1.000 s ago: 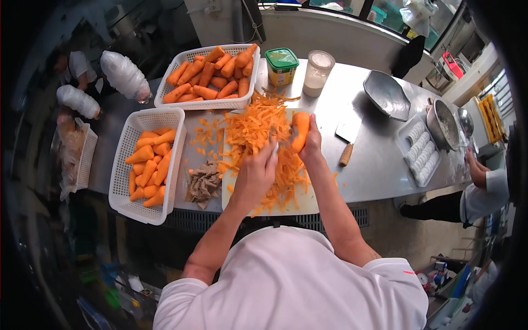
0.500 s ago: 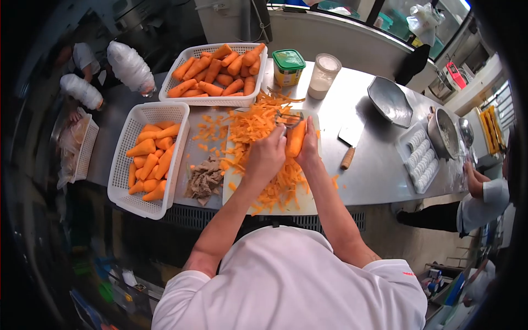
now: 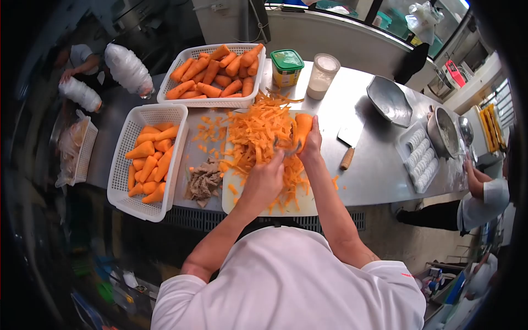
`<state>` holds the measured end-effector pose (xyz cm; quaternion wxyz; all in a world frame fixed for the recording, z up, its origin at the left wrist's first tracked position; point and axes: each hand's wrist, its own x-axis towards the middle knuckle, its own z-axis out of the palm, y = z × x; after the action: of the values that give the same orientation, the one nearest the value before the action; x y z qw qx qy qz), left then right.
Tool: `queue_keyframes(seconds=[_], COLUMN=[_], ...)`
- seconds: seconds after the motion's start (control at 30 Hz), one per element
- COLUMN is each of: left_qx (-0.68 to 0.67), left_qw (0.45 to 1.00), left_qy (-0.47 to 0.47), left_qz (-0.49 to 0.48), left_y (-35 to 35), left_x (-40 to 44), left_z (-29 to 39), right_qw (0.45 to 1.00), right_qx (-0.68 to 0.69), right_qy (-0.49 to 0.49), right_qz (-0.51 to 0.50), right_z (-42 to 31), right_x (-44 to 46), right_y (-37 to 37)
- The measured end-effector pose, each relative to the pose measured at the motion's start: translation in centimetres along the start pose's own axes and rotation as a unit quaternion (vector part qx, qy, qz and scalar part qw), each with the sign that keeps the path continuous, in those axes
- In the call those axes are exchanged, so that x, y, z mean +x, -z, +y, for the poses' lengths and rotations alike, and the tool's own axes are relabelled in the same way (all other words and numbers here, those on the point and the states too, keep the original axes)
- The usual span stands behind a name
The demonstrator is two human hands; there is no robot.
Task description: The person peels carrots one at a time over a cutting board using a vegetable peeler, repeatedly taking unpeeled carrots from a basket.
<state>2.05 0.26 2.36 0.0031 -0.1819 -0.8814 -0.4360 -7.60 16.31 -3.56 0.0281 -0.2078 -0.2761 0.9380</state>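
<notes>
My left hand (image 3: pixel 267 179) is closed around a peeler (image 3: pixel 288 149), whose metal head lies against the lower part of a carrot (image 3: pixel 302 130). My right hand (image 3: pixel 312 142) grips that carrot from its right side, holding it tilted above the cutting board (image 3: pixel 236 206). A heap of orange carrot peelings (image 3: pixel 256 132) covers most of the board and spills onto the steel table to the left. A crumpled brownish cloth (image 3: pixel 204 180) lies beside the board's left edge.
White baskets of carrots stand left (image 3: pixel 179 190) and behind (image 3: pixel 168 100). A green-lidded tub (image 3: pixel 287 69) and a clear container (image 3: pixel 323 77) are at the back. Right lie a cleaver (image 3: pixel 348 148), a metal tray (image 3: pixel 389 102) and dumplings (image 3: pixel 421 162). Other people work at both sides.
My left hand and the peeler have moved down along the carrot, toward my body. The carrot stands more upright in my right hand. At the left, another person's hand has moved onto a plastic-wrapped bundle.
</notes>
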Motion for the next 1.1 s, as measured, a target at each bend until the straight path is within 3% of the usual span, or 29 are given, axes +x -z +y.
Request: queue_keyframes(seconds=[0.13,0.2,0.33,0.43,0.5,0.53,0.63,0.77,0.83,0.87,0.93,1.03,1.1], left_qx=[-0.058,-0.073,-0.045,-0.012,-0.035,-0.053,-0.039,0.033,-0.003,-0.004,-0.043,-0.05,-0.022], left_qw=[0.997,0.994,0.995,1.0,0.998,0.998,0.996,0.997,0.999,0.999,0.999,0.995,0.997], left_qy=[-0.019,-0.018,0.008,0.002,-0.047,0.03,0.031,-0.01,-0.044,-0.047,0.019,0.015,0.004], left_qz=[-0.046,0.08,0.09,-0.005,-0.017,0.008,0.076,0.073,-0.025,-0.027,-0.002,0.085,0.075], left_y=[1.6,1.5,-0.5,0.6,1.0,1.9,1.1,-0.6,0.9,1.2,1.9,1.0,0.0], left_x=[-0.6,3.2,3.7,-0.2,-1.1,0.2,5.2,2.3,-1.2,-0.7,-0.1,5.0,5.0], left_z=[-0.6,0.4,0.0,-0.2,-1.6,0.4,-0.1,-0.4,-0.4,-0.2,0.2,-0.3,-0.9], right_qw=[0.995,0.998,0.997,1.0,0.997,0.997,0.995,0.998,0.999,0.998,0.997,0.996,0.998], right_qx=[-0.056,-0.022,-0.046,0.019,-0.061,-0.064,-0.075,-0.048,-0.02,-0.026,-0.038,-0.057,-0.034], right_qy=[0.048,-0.016,-0.011,0.02,0.045,0.04,0.052,0.031,0.035,0.05,0.053,0.009,0.014], right_qz=[-0.068,-0.064,-0.061,-0.001,-0.029,-0.028,-0.046,-0.002,0.023,-0.015,-0.044,-0.066,-0.043], right_z=[0.6,0.4,1.1,-0.5,0.1,0.5,1.8,1.2,0.4,0.3,0.9,1.5,2.4], right_x=[2.1,0.5,1.4,0.8,2.9,2.3,1.7,1.1,1.7,2.9,2.3,1.8,2.5], right_y=[3.8,1.5,1.1,0.5,3.9,3.8,2.2,0.8,1.7,2.9,4.1,2.4,2.1])
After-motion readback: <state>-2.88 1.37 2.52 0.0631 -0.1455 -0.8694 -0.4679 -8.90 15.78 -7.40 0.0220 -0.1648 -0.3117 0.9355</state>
